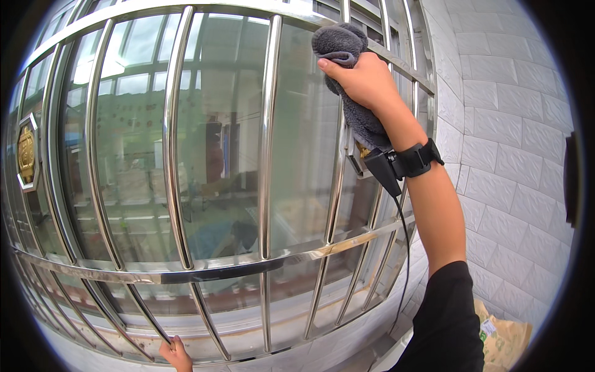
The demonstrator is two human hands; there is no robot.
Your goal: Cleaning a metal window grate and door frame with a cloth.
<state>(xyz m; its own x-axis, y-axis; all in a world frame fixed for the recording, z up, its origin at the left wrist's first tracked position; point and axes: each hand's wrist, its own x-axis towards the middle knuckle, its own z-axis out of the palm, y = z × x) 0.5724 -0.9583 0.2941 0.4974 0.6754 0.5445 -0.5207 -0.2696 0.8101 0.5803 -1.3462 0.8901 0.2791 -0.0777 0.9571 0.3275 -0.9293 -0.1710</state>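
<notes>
My right hand grips a bunched dark grey plush cloth at the upper rail of a stainless-steel window grille. Part of the cloth hangs down along an upright bar, and my hand hides where it meets the metal. A black strap with a boxy device sits on my right wrist, a cable running down from it. Low on the left, my left hand is closed around the bottom of a thin upright bar. Behind the grille, the window glass reflects hills, sky and a room-like scene.
A lower horizontal rail crosses the grille. A gold ornament in an octagonal frame is fixed at the left; another gold piece is partly hidden by the cloth. White tiled wall stands at right, with a brown printed bag below.
</notes>
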